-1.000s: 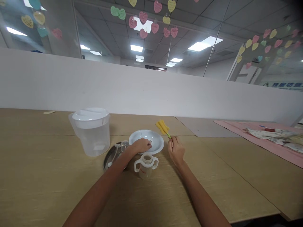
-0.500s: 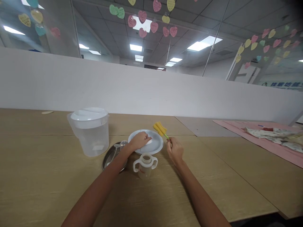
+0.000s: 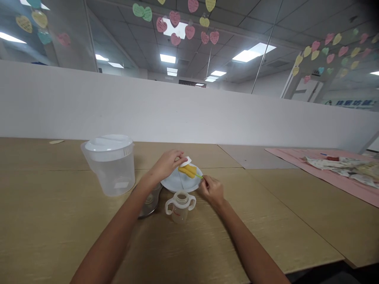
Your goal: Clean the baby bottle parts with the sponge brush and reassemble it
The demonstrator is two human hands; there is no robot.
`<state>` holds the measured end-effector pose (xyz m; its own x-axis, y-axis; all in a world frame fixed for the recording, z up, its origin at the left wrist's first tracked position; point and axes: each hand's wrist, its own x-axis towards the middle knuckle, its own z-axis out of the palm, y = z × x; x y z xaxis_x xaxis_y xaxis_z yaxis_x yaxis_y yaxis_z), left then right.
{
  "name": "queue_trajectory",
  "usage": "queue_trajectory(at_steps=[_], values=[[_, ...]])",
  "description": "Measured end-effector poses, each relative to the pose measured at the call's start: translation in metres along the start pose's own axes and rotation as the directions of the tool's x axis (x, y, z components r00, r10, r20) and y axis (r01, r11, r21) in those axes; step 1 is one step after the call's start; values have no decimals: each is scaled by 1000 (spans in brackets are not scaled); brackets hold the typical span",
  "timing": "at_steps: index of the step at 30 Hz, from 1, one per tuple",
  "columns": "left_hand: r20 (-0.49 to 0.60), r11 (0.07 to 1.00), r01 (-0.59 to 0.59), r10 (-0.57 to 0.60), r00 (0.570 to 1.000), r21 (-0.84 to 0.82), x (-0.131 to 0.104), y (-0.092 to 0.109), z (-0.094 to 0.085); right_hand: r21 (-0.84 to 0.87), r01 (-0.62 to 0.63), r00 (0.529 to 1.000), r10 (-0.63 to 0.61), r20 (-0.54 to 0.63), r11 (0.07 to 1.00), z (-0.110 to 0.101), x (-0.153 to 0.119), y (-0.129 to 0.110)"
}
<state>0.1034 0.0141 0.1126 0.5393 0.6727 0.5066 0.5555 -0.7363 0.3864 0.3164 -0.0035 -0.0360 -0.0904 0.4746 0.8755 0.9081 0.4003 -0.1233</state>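
Observation:
Above the back of a pale plate (image 3: 170, 182), my left hand (image 3: 169, 162) pinches a small white bottle cap (image 3: 186, 161). My right hand (image 3: 212, 189) grips the thin green handle of a bottle brush, whose yellow sponge head (image 3: 188, 170) is up against the cap's underside. Whether the sponge goes inside the cap I cannot tell. In front of the plate stands an upright clear baby bottle (image 3: 180, 211) with two white side handles and an uncovered mouth. A round metal tray (image 3: 146, 215) lies partly hidden under my left forearm, with a clear piece in it.
At left stands a large clear pitcher (image 3: 114, 169) with a white lid. A pink cloth (image 3: 296, 159) bearing crumpled printed fabric covers the far right of the wooden table (image 3: 281, 221). A low white wall (image 3: 177, 114) runs along the back.
My left hand has lifted the white cap off the plate. My right hand has swung the sponge head leftward to meet it. The bottle has stayed in place.

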Motion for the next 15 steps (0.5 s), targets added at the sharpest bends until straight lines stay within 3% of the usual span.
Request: queue_trajectory(at_steps=[4,8,11,14,15], values=[[103,944,142,-180,978,298,-10,-3,-29,4,-56,996,56,-72,998,-3,2,3],[324,838,230,-424,846,495,-18,-27,-43,-23,-72,992,69,-101,997,-3,3,6],[367,791,250,-506,781,558,-20,-43,-40,-21,-53,995,51,-84,998,-1,1,7],[434,762,351,-613,660,543,-22,-48,-30,-18,-39,997,38,-66,999,1,-1,8],[427,754,398,-635,644,522,-23,-48,-26,-19,-37,998,36,-60,999,1,-1,8]])
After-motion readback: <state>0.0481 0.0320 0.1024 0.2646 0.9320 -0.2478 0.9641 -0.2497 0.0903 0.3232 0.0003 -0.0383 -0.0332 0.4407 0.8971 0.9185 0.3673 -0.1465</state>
